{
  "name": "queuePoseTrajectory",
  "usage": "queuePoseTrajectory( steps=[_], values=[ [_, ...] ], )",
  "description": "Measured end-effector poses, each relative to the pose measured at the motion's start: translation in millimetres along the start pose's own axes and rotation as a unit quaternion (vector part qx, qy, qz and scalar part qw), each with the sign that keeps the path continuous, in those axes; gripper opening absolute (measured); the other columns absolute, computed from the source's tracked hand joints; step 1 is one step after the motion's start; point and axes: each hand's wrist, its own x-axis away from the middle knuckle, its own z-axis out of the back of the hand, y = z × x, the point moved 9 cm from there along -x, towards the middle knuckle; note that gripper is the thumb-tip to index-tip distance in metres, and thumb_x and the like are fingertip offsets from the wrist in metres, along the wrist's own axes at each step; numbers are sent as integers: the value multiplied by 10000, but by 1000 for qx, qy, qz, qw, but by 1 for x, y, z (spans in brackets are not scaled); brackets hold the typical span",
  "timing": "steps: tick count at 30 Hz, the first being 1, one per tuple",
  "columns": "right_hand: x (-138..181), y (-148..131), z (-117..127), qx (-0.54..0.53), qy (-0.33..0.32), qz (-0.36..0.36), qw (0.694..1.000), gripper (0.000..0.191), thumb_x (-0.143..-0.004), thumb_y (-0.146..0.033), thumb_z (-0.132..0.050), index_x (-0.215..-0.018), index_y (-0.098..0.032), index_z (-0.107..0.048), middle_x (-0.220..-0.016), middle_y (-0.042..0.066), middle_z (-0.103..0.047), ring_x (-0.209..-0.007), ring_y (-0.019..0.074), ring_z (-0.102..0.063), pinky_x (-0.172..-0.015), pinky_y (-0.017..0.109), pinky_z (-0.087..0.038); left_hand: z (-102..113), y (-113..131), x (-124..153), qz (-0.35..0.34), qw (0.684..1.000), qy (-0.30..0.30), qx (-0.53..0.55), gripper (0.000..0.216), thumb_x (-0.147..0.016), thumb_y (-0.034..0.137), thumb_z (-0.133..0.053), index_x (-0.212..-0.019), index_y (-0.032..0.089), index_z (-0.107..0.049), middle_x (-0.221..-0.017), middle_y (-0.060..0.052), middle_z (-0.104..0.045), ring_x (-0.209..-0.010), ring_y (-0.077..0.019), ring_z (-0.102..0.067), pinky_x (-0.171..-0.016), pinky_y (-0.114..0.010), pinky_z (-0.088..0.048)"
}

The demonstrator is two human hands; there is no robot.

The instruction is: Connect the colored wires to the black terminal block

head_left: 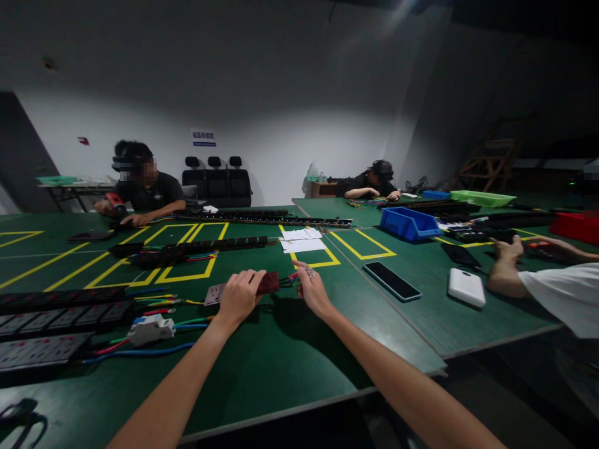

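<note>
My left hand [240, 295] is closed round a short socket strip [269, 284] with a grey face and a dark red back, held just above the green table [262, 368]. My right hand [311, 288] pinches the coloured wires [291, 280] that come out of the strip's right end. Both forearms reach in from the bottom edge.
A white breaker with coloured leads [150, 328] and long black socket strips [44, 312] lie at the left. A phone [392, 280] and white power bank [466, 287] lie at the right, beside a person's white-sleeved arm [538, 280]. Papers [302, 239], a blue bin [407, 223] and two seated people lie beyond.
</note>
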Motion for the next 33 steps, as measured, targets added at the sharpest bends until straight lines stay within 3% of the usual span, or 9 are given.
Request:
queuePoseTrajectory(
  steps=[4,8,10,14,17,25,28,33],
  values=[
    [-2,3,2,-3,-19,-16,1000,526,-888,-531,-573,-1278,-187,-657,-591,-41,-519,-437,95,-452,-405,217,-360,3,-2,-1,8,1000,3,7,417,-877,201,-624,-1289,150,-580,-1121,-134,-667,-981,-282,-622,-819,-401,-469],
    [-3,18,-4,-55,-69,-70,994,672,-920,-679,-416,-1325,-188,-631,-640,-5,-579,-412,91,-463,-372,205,-273,2,-4,-1,12,1000,1,1,448,-865,209,-647,-1303,158,-571,-1138,-134,-665,-990,-286,-621,-823,-399,-465],
    [-4,21,-3,-59,-61,-79,993,705,-922,-698,-377,-1299,-169,-652,-664,12,-595,-410,89,-466,-366,204,-261,1,-3,-1,9,1000,-1,-5,445,-867,209,-647,-1303,159,-571,-1130,-131,-667,-984,-284,-620,-824,-398,-462],
    [-3,15,5,-6,-20,-61,998,602,-922,-618,-451,-1172,-145,-728,-684,27,-600,-463,96,-483,-395,206,-340,-1,-1,0,5,1000,-1,-4,432,-873,207,-647,-1295,157,-574,-1122,-128,-670,-976,-273,-623,-828,-396,-464],
    [-2,9,6,7,-11,-42,999,546,-926,-564,-464,-1157,-147,-731,-818,55,-655,-505,99,-506,-430,221,-404,0,0,0,2,1000,-1,-4,425,-874,191,-642,-1291,150,-575,-1116,-126,-673,-976,-272,-625,-826,-397,-471],
    [-3,-1,6,31,-13,30,999,536,-933,-543,-455,-1153,-129,-716,-876,80,-689,-524,109,-515,-454,238,-427,0,2,0,-6,1000,-1,3,442,-851,182,-663,-1285,147,-583,-1093,-128,-675,-973,-278,-632,-821,-402,-480],
    [-3,3,7,14,-15,-4,1000,533,-926,-563,-465,-1141,-154,-732,-867,71,-687,-498,95,-490,-446,230,-399,2,0,0,1,1000,4,10,449,-849,174,-655,-1291,155,-578,-1103,-129,-670,-980,-277,-631,-818,-399,-479],
    [-1,16,-6,-82,-78,-100,989,615,-939,-643,-397,-1232,-195,-699,-847,59,-674,-463,87,-489,-400,209,-287,5,-2,-1,10,1000,10,10,441,-859,196,-646,-1291,144,-578,-1119,-136,-665,-978,-278,-624,-817,-398,-473]
  ],
)
